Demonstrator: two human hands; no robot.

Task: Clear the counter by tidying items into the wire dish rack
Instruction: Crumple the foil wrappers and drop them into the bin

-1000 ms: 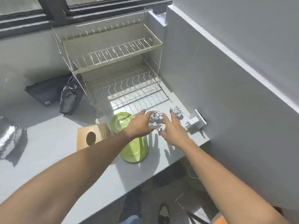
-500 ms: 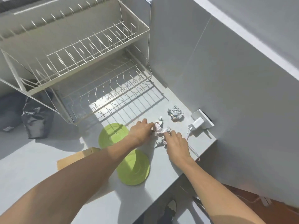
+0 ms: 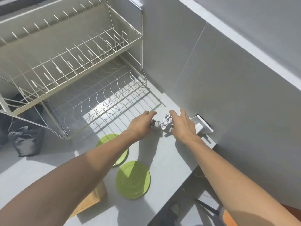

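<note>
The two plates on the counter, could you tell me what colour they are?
Both plates are lime green, clearest in the head view.

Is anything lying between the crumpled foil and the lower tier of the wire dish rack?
Nothing visible. The crumpled silver foil sits between the left hand and right hand; only bare grey counter separates it from the wire dish rack.

We see bare counter (image 3: 171, 160) between the wire dish rack (image 3: 91, 95) and the wall (image 3: 228, 95), where both our hands meet. The rack's lower shelf is open at the front. Two green plates (image 3: 132, 180) lie close behind our wrists, a wooden box (image 3: 91, 199) beside them, and a white plug (image 3: 202, 126) sits against the wall.
</note>
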